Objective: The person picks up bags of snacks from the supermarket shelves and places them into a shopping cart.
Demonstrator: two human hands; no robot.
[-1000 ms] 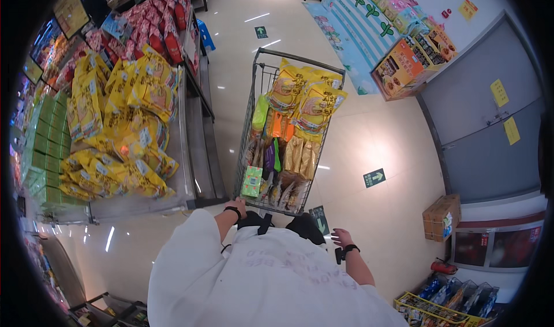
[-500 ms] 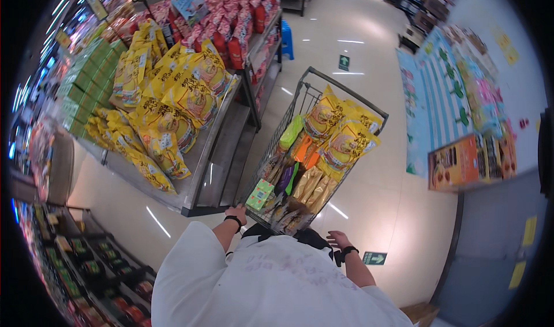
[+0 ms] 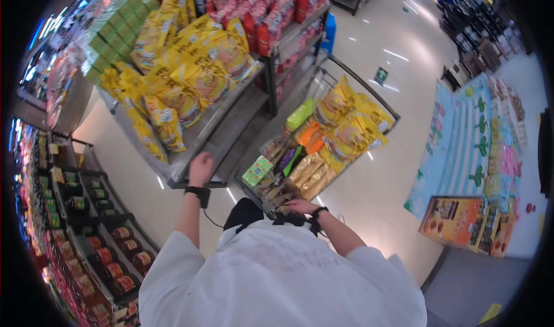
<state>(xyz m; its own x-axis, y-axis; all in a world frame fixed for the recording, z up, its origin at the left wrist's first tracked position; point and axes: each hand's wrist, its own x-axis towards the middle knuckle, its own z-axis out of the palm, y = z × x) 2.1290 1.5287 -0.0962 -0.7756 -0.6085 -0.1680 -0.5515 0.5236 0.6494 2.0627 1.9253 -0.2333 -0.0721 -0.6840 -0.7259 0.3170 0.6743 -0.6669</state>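
Note:
My left hand is raised beside the corner of the display shelf, its fingers curled in and nothing visible in them. Over the near end of the shopping cart, my right hand has its fingers bent down on the cart's edge, partly hidden. Big yellow bags fill the cart's far end. Nearer me lie gold packets, a lime-green pack, an orange pack, a purple pack and a green patterned box.
Matching yellow bags, green boxes and red-pink bags are stacked on the shelf. Jars stand in a rack at left. At right are a light-blue striped display and an orange carton. Behind the shelf is a blue stool.
My left hand has left the cart's near end and moved up and left, beside the shelf. My right hand has come in onto the cart's near end. The view has turned left.

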